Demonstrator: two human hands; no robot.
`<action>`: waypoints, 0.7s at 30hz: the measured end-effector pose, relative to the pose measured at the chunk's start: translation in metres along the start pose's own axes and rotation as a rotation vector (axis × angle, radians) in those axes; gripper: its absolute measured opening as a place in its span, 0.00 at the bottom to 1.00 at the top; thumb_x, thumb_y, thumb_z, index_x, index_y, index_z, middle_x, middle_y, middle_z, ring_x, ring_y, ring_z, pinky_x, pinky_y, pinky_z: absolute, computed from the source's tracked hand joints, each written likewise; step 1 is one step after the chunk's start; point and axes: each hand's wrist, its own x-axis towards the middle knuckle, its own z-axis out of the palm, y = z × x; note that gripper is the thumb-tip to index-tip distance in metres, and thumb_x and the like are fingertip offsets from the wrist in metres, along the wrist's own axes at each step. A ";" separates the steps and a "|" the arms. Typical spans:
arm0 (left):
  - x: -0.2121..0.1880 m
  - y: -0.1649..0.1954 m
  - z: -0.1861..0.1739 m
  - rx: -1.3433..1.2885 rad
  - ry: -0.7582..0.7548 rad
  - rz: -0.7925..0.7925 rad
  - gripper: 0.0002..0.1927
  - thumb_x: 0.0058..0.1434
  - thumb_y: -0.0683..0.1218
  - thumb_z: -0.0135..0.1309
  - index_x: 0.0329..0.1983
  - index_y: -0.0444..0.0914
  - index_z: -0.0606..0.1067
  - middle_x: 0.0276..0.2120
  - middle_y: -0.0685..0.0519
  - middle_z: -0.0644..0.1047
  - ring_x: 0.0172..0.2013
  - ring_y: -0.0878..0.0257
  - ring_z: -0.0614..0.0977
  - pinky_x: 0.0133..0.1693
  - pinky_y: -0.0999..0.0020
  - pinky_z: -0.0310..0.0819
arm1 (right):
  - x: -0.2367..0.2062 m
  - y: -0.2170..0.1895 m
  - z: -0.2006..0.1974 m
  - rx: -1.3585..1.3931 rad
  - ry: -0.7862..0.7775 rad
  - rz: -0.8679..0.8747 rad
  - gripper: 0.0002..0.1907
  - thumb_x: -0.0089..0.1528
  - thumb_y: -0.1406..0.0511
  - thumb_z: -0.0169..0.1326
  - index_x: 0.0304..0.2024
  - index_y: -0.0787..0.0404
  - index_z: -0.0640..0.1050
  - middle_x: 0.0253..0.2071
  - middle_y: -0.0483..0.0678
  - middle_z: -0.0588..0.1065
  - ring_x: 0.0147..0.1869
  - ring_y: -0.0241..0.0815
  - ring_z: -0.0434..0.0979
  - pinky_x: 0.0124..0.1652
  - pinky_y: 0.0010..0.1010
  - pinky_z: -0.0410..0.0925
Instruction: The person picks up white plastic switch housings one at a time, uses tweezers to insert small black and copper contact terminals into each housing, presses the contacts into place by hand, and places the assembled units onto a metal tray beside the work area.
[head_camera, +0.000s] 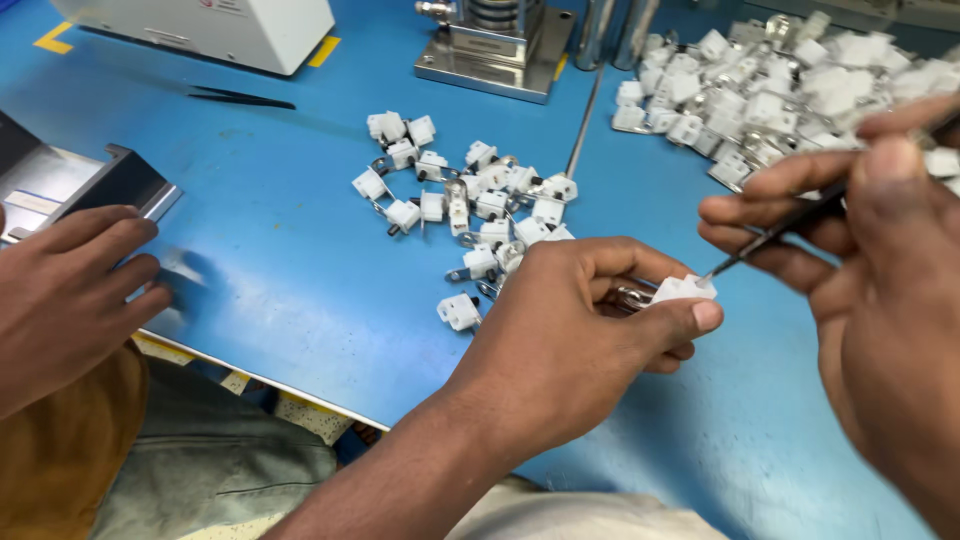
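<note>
Left hand (590, 310) fingers pinch a small white plastic switch part (683, 289). Right hand (860, 230) fingers grip black tweezers (775, 238), tip touching that part, above blue counter (300, 280).

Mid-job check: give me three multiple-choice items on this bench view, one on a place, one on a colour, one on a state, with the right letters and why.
1. Where is the big heap of white parts?
A. top right of the table
B. bottom left
C. inside the metal tray

2. What colour is the table?
A. green
B. blue
C. grey

3. What is the left hand doing?
A. lying flat and empty
B. pinching a small white part
C. gripping the press

Answers:
1 A, the heap lies at the top right, behind the right hand.
2 B, the bare surface is blue.
3 B, thumb and fingers pinch the part while the tweezers in the right hand touch it.
</note>
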 end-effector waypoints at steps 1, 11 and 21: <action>0.003 0.000 -0.005 0.054 -0.010 -0.038 0.17 0.61 0.50 0.61 0.47 0.35 0.81 0.32 0.51 0.84 0.33 0.67 0.86 0.39 0.70 0.85 | 0.018 0.005 0.001 -0.020 0.011 0.023 0.16 0.75 0.58 0.34 0.57 0.62 0.65 0.44 0.48 0.73 0.50 0.45 0.79 0.52 0.43 0.76; -0.006 -0.022 -0.024 -0.001 -0.059 -0.060 0.12 0.60 0.44 0.63 0.44 0.32 0.81 0.37 0.51 0.85 0.37 0.69 0.84 0.42 0.71 0.80 | 0.153 0.058 0.060 -1.274 -0.340 -0.157 0.25 0.65 0.57 0.59 0.63 0.57 0.75 0.42 0.56 0.82 0.46 0.59 0.80 0.46 0.49 0.71; 0.007 0.003 -0.030 0.587 0.107 0.223 0.21 0.56 0.49 0.68 0.51 0.38 0.82 0.39 0.48 0.85 0.38 0.63 0.84 0.41 0.63 0.76 | 0.090 0.020 0.018 -0.770 -0.073 0.541 0.19 0.60 0.56 0.69 0.48 0.60 0.82 0.31 0.58 0.78 0.24 0.42 0.61 0.23 0.36 0.55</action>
